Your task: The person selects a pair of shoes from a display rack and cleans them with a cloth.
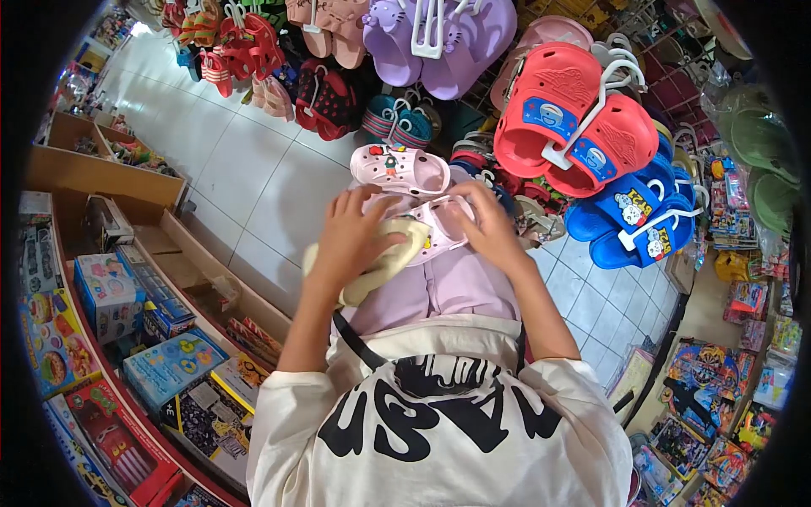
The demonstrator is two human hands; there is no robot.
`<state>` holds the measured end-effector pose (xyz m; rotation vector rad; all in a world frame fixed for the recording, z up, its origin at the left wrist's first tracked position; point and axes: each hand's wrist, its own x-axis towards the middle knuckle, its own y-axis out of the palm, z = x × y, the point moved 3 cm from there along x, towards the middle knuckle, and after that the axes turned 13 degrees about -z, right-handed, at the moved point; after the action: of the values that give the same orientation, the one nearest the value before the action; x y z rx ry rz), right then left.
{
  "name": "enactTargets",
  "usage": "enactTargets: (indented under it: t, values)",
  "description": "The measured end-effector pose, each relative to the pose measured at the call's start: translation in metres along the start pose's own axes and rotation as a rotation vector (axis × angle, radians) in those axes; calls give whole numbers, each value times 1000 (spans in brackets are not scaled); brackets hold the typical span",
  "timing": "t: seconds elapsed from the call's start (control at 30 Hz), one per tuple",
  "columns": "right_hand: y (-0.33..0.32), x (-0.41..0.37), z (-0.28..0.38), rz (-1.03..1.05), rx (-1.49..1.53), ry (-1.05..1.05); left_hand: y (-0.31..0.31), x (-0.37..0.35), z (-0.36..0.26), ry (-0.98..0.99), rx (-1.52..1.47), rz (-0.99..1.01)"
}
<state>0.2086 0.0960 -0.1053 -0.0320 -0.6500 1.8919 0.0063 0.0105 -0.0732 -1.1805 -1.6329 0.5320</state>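
Observation:
A pair of pale pink clogs with small coloured charms lies over my lap. The upper pink clog rests sideways beyond my hands. Between my hands is the lower pink clog, with a white plastic hanger at its edge. My left hand is closed over a pale yellow cloth, its fingertips close to the clogs. On the right side, my right hand grips the lower clog, thumb and fingers around its edge. Part of that clog is hidden by the cloth and fingers.
Racks of hanging footwear stand ahead, including red clogs, blue slippers and purple slippers. Boxed toys fill the wooden shelf at left. Packaged toys hang at right. White floor tiles show between.

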Motion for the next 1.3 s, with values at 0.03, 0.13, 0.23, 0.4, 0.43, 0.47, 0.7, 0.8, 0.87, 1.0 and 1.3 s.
enactTargets:
  t: [0.03, 0.13, 0.23, 0.4, 0.43, 0.47, 0.7, 0.8, 0.87, 1.0, 1.3]
  values:
    - [6, -5, -6, 10, 17, -19, 11, -8, 4, -42, 0, 21]
    - [4, -14, -7, 133, -254, -191, 18, -35, -5, -96, 5, 58]
    - [1, -13, -1, 246, -450, -341, 17, -41, -24, -79, -75, 105]
    - [11, -16, -17, 318, -301, -240, 22, -50, -7, -94, -150, 49]
    - [13, -18, -15, 301, -287, -221, 21, -50, -2, -182, -178, 42]
    - [14, -20, -12, 282, -273, -201, 21, -49, 2, -267, -206, 34]
    - [17, -35, -11, 180, -310, -207, 30, -37, -5, -11, -108, -74]
    - [18, -36, -11, 189, -332, -197, 32, -43, 2, 85, -137, 14]
    - [19, -38, -11, 188, -324, -193, 24, -44, 11, 87, -159, 73]
    - [18, -37, -8, 183, -311, -191, 12, -40, 20, 128, -231, 79]
    - [16, -36, -10, 179, -271, -163, 13, -46, 4, 185, -27, -14]
